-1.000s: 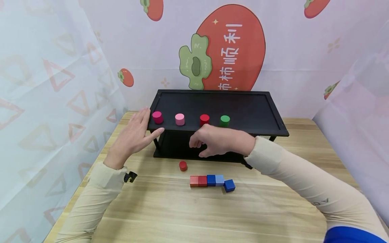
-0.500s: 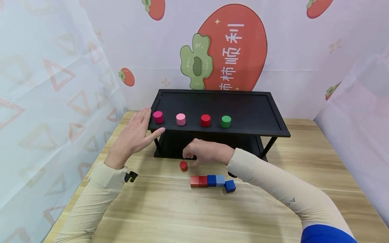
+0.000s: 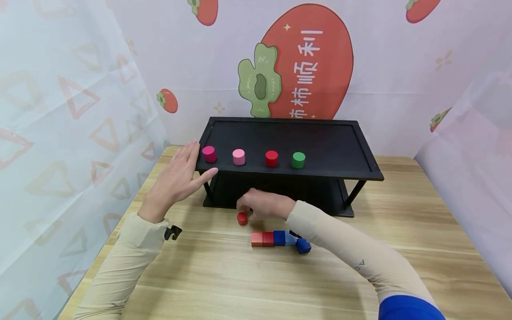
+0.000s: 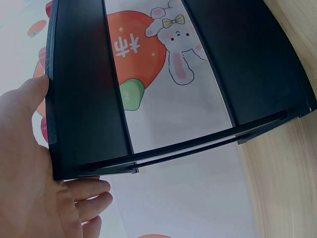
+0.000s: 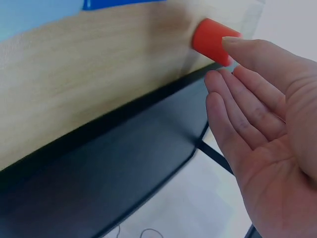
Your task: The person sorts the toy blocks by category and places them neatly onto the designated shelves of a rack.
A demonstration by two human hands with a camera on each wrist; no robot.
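Note:
A small red cylinder (image 3: 242,218) stands on the wooden table in front of the black two-tier rack (image 3: 288,144). My right hand (image 3: 262,204) is right at that cylinder, fingers bent over it and the thumb near its side. In the right wrist view the thumb overlaps the red cylinder (image 5: 213,40), and no closed pinch shows. With fingers straight, my left hand (image 3: 172,180) rests against the rack's left end, its thumb at the front edge. On the rack's top stand a magenta cylinder (image 3: 209,154), a pink cylinder (image 3: 238,157), another red cylinder (image 3: 271,158) and a green cylinder (image 3: 298,160).
A row of cubes lies nearer me: an orange-red cube (image 3: 257,239), a red cube (image 3: 268,239), a blue cube (image 3: 279,238) and a partly covered light blue one. A turned blue cube (image 3: 303,246) sits at its right end, beneath the right sleeve. Printed cloth walls surround the table.
My right hand has come down and left from the rack's front edge, by the red cylinder on top, to the red cylinder on the table. My left hand stays at the rack's end.

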